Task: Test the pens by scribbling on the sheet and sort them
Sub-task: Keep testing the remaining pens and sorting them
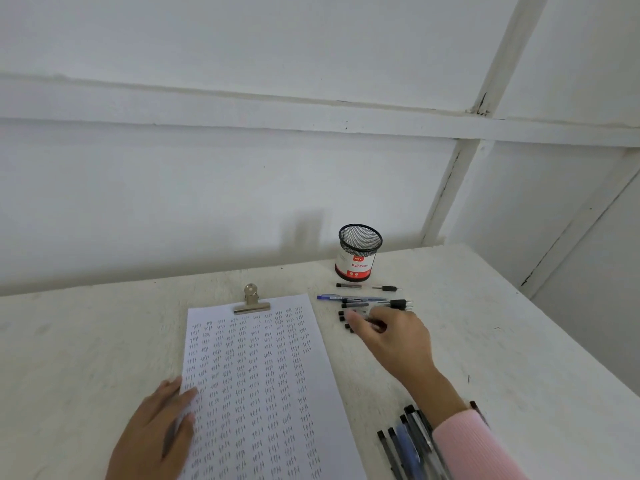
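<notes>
We count 1 sheet (263,375), 1 cup (358,251), pens in near pile (405,441) + far pile (360,303). L hand (156,434) flat on sheet; R hand (391,337) over far pile, grip unclear.

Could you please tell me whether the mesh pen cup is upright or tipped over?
Upright: the mesh pen cup stands on its base on the table, its round rim facing up.

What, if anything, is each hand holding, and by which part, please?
The left hand lies flat on the sheet's left edge, gripping nothing. The right hand reaches into the pens; any grip is blurred.
</notes>
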